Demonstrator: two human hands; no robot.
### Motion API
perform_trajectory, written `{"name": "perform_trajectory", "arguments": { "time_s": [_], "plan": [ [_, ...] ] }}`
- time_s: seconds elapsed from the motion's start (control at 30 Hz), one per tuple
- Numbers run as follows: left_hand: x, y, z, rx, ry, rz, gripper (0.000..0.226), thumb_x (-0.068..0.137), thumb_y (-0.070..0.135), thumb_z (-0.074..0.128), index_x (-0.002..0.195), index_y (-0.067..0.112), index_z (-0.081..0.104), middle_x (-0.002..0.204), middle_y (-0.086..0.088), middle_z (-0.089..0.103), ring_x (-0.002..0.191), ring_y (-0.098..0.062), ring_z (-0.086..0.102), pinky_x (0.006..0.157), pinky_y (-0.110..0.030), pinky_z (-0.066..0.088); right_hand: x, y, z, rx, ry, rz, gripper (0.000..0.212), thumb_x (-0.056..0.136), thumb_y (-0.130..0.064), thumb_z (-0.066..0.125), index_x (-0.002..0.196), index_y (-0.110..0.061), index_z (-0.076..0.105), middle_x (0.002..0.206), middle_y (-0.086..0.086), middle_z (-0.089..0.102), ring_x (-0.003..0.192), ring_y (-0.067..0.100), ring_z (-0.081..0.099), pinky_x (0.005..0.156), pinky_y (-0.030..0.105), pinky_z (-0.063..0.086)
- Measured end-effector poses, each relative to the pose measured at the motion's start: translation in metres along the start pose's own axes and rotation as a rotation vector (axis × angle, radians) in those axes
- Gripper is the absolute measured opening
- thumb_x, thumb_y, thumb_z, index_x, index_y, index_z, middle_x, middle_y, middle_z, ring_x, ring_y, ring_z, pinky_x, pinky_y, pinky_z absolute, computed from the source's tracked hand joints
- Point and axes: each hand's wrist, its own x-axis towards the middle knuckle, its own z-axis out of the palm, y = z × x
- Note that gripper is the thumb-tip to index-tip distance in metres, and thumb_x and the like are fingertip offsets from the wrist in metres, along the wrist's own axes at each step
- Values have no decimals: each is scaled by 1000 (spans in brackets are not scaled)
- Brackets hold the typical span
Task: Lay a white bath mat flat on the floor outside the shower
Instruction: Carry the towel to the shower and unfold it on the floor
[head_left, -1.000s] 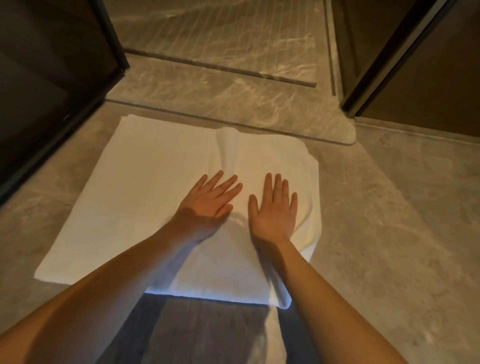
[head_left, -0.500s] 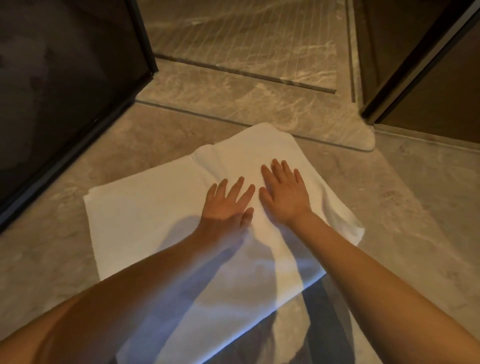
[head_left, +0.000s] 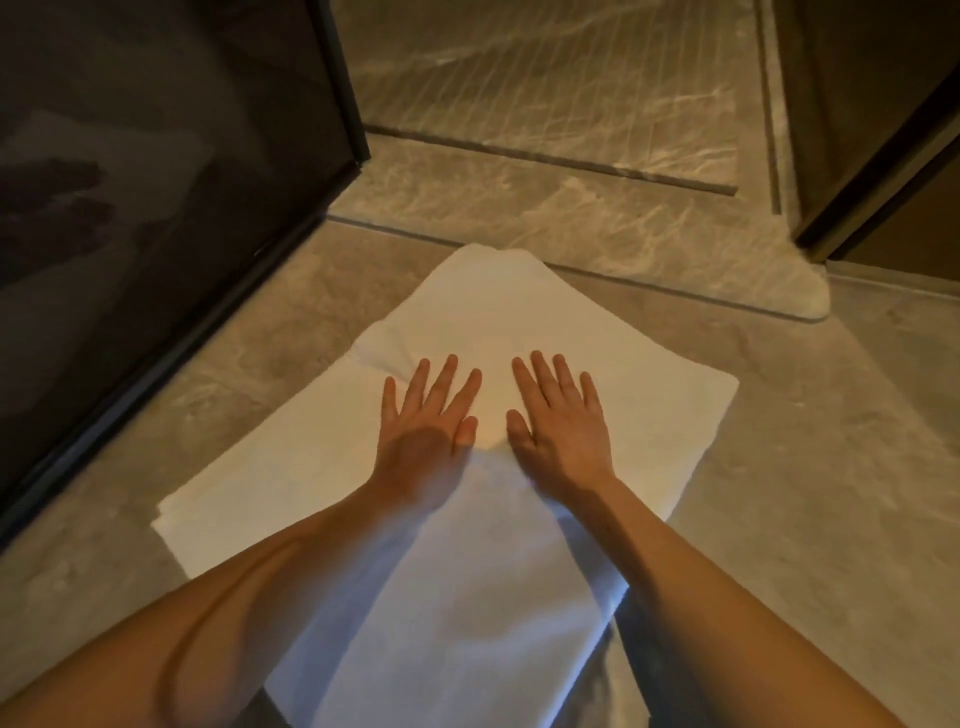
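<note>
The white bath mat (head_left: 649, 410) lies spread on the grey stone floor (head_left: 831, 493) just outside the shower, turned askew so that one corner points at the shower sill (head_left: 597, 228) and comes about up to its seam. Both hands lie palm down on the mat's middle, side by side but not touching: left hand (head_left: 426, 431) and right hand (head_left: 563, 431), fingers straight and spread, gripping nothing. A low wrinkle (head_left: 379, 353) stands just beyond the left fingertips. A dark glass panel (head_left: 156, 208) runs along the left, apart from the mat; a dark door frame (head_left: 883, 171) stands at right, well apart. One mat, two hands, one panel, one frame
</note>
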Motion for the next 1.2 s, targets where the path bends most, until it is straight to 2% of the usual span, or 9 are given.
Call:
{"name": "perform_trajectory", "arguments": {
  "time_s": [0.27,0.47,0.6,0.7,0.83,0.97,1.07,1.13,1.2],
  "plan": [
    [-19,-74,-13,118,-60,-212,63,97,55,8,155,32,3,164,-2,0,149,-29,-3,116,-59,4,69,-61,12,-66,-70,-315,63,99,-49,28,157,-31,10,165,-3,9,152,20,2,121,42,-1],
    [-14,-105,-19,162,-54,-264,66,94,53,1,155,28,-2,164,-7,-2,149,-33,-3,115,-61,6,98,-92,19,-110,-82,-389,62,100,-50,22,157,-31,5,165,-3,7,152,21,1,122,43,1],
    [-2,-110,-21,200,-113,-275,62,99,51,11,153,28,-9,163,-5,-12,149,-32,-10,117,-59,0,109,-96,17,-101,-81,-388,62,101,-52,19,157,-31,5,165,-4,5,152,20,-1,122,41,0],
    [-1,-121,-29,90,-135,-216,60,101,50,22,154,33,0,164,1,-8,149,-23,-10,118,-50,-4,109,-96,16,-96,-89,-392,62,100,-52,18,157,-32,3,165,-4,3,152,19,-3,122,42,-1],
    [-52,-147,-51,8,-54,-39,54,102,43,26,154,36,12,163,8,5,149,-13,-3,120,-40,-1,107,-93,15,-84,-106,-392,62,101,-51,20,157,-32,2,165,-4,2,152,19,-4,122,41,-1],
    [-90,-148,-62,-84,-138,-112,54,104,44,28,154,35,11,163,6,-2,149,-12,-11,121,-40,-4,103,-99,12,-109,-142,-347,61,101,-49,19,157,-32,0,166,-2,1,152,20,-4,122,44,1],
    [-73,-156,-83,-268,-139,-148,50,104,31,38,152,24,26,162,1,10,149,-15,6,121,-32,3,83,-128,10,-44,-102,-257,62,98,-48,14,157,-30,7,165,2,8,152,25,5,120,48,4],
    [-62,-171,-94,-320,-47,-205,49,101,22,48,148,18,36,160,-4,22,147,-19,18,118,-28,12,62,-149,15,-2,-98,-326,62,97,-49,15,157,-32,11,165,2,12,152,26,6,119,48,4],
    [-55,-186,-94,-340,-7,-329,56,97,24,53,149,25,34,160,-5,21,146,-23,17,115,-31,16,45,-157,25,-23,-126,-372,58,101,-49,17,156,-34,6,165,-1,6,152,24,0,121,47,1]
  ]
}}
